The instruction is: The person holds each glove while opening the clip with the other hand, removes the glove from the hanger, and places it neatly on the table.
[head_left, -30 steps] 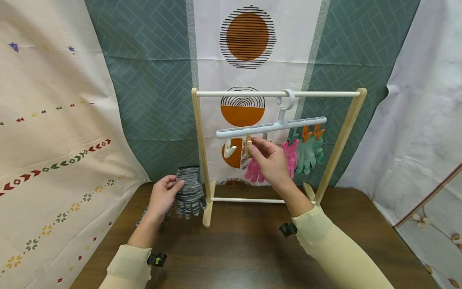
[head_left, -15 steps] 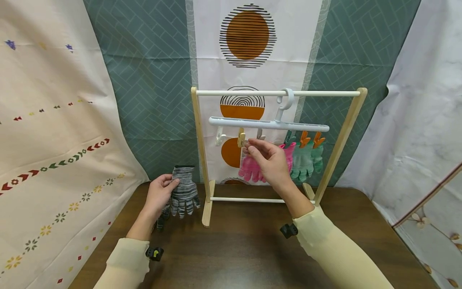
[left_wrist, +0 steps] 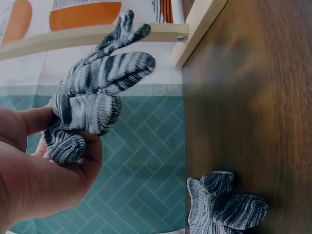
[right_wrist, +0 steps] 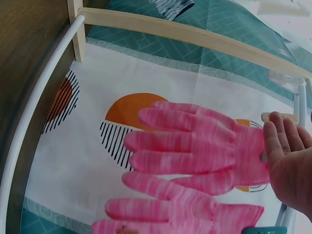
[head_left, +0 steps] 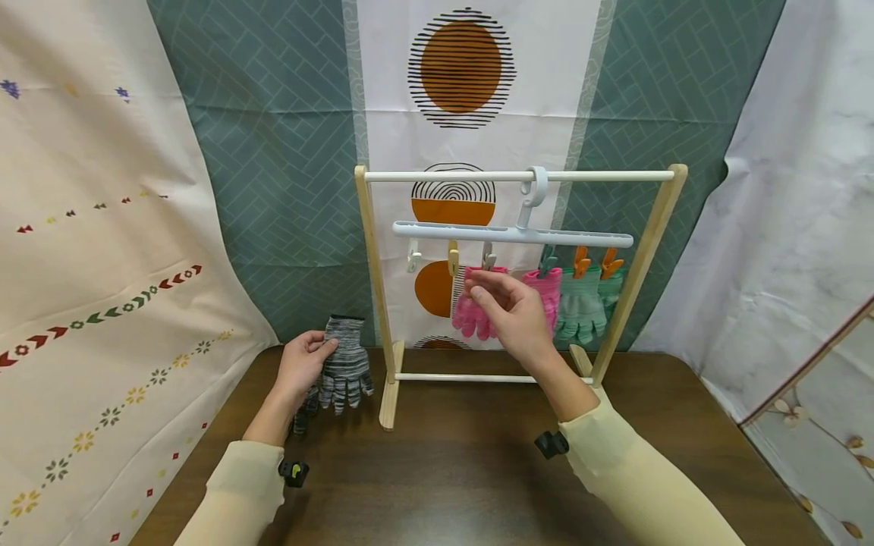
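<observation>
My left hand (head_left: 300, 368) pinches a grey-and-black knit glove (head_left: 346, 364) by its cuff side, left of the rack, fingers hanging down. Behind it, a second grey glove (left_wrist: 234, 207) lies on the table. In front of the hanging pink gloves (right_wrist: 195, 146), my right hand (head_left: 515, 315) is raised with fingers extended, holding nothing. Its fingertips are close to the wooden-coloured clothespin (head_left: 453, 258) on the pale blue hanger (head_left: 512, 233). This clothespin and the white clip (head_left: 413, 256) beside it bear no glove.
The hanger hooks over the white rail of a wooden rack (head_left: 374, 250). A grey clip (head_left: 488, 256) and a teal clip (head_left: 548, 260) hold the pink gloves. Orange clips (head_left: 582, 262) hold green gloves (head_left: 580, 303) at the right. A patterned cloth hangs behind.
My right hand has let go of the wooden-coloured clothespin. The tilted hanger has swung level. My left hand has shifted slightly left with the grey glove.
</observation>
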Demonstrator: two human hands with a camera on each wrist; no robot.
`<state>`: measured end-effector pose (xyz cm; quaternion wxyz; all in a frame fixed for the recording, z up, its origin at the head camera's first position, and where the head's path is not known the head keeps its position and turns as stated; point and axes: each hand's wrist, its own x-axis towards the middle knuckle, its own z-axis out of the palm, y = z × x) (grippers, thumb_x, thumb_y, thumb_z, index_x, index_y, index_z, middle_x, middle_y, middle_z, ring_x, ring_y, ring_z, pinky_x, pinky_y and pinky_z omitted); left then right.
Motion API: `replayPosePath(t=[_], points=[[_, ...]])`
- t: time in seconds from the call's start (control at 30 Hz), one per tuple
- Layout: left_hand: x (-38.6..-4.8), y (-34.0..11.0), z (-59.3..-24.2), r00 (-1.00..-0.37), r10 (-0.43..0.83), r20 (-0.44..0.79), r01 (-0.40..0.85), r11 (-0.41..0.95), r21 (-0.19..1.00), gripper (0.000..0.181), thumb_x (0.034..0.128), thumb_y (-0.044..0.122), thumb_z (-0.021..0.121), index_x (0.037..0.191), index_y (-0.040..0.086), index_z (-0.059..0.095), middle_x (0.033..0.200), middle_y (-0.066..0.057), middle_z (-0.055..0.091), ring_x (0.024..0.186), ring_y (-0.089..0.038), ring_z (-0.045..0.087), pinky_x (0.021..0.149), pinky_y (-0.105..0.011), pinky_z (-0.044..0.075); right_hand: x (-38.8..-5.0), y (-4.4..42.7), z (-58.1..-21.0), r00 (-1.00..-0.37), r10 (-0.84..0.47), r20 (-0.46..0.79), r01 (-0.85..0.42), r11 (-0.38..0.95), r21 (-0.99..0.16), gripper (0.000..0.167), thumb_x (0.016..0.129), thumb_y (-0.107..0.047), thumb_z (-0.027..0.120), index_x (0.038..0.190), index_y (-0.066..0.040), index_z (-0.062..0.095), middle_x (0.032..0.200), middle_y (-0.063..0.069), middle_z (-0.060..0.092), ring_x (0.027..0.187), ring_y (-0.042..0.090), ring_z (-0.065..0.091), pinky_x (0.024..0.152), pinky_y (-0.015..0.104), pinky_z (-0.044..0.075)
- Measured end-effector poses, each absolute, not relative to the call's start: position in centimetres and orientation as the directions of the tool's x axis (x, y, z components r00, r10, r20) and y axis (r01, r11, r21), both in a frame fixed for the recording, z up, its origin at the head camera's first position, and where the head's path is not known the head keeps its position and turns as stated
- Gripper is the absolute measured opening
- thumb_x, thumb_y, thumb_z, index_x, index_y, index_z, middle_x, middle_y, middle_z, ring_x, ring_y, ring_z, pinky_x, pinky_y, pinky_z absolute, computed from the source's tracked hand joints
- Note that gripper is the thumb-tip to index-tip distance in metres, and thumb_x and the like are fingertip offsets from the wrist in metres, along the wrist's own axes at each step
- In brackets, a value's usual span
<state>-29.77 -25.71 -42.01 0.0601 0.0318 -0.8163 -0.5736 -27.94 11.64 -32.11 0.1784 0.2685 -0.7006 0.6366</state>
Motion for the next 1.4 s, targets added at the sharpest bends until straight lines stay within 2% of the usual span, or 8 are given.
replayPosePath(t=[0.3, 0.47, 0.73, 1.23, 1.4], points=[[-30.6, -25.9, -42.9, -0.993, -0.111, 0.029, -0.015, 0.370, 0.929, 0.056, 0.1121, 0.026, 0.058, 0.154, -0.008, 0.043, 0.154, -0.032, 0.049, 0.144, -0.046, 0.044, 0.116, -0.060, 0.037, -27.5, 12.5, -32.8, -0.776, -0.162, 0.609, -0.627, 0.095, -0.773, 0.036, 0.105, -0.013, 0.070, 0.138, 0.001, 0.067, 0.131, 0.012, 0.072, 0.121, 0.030, 0.068, 0.100, 0.026, 0.054], [-31.1, -25.9, -43.5, -0.994, -0.108, 0.021, -0.022, 0.378, 0.926, 0.054, 0.1121, 0.024, 0.057, 0.153, -0.009, 0.044, 0.152, -0.033, 0.049, 0.142, -0.046, 0.046, 0.115, -0.059, 0.039, -27.3, 13.0, -33.2, -0.773, -0.162, 0.613, -0.631, 0.110, -0.768, 0.036, 0.105, -0.011, 0.069, 0.138, 0.002, 0.067, 0.132, 0.016, 0.071, 0.121, 0.032, 0.068, 0.098, 0.025, 0.054], [-31.8, -25.4, -44.3, -0.997, -0.080, -0.003, -0.034, 0.392, 0.919, 0.055, 0.1124, 0.021, 0.056, 0.153, -0.012, 0.042, 0.150, -0.036, 0.049, 0.141, -0.049, 0.046, 0.113, -0.060, 0.040, -26.9, 14.1, -33.9, -0.775, -0.145, 0.615, -0.632, 0.173, -0.755, 0.034, 0.103, -0.011, 0.072, 0.136, -0.001, 0.069, 0.130, 0.012, 0.073, 0.119, 0.025, 0.070, 0.098, 0.024, 0.054], [-33.0, -24.9, -45.9, -0.996, -0.085, -0.031, -0.065, 0.443, 0.894, 0.052, 0.1117, 0.019, 0.056, 0.152, -0.011, 0.045, 0.154, -0.036, 0.045, 0.141, -0.050, 0.045, 0.111, -0.062, 0.041, -26.0, 16.0, -35.2, -0.788, -0.134, 0.601, -0.615, 0.211, -0.760, 0.036, 0.104, -0.009, 0.070, 0.138, 0.001, 0.067, 0.133, 0.016, 0.071, 0.120, 0.027, 0.069, 0.094, 0.021, 0.055], [-33.1, -24.8, -46.3, -0.996, -0.087, -0.028, -0.066, 0.469, 0.881, 0.048, 0.1112, 0.017, 0.056, 0.149, -0.012, 0.047, 0.151, -0.037, 0.047, 0.141, -0.051, 0.045, 0.110, -0.062, 0.042, -25.6, 16.6, -35.7, -0.789, -0.130, 0.600, -0.612, 0.246, -0.752, 0.038, 0.104, -0.012, 0.071, 0.139, 0.001, 0.066, 0.133, 0.018, 0.071, 0.118, 0.023, 0.070, 0.091, 0.021, 0.056]])
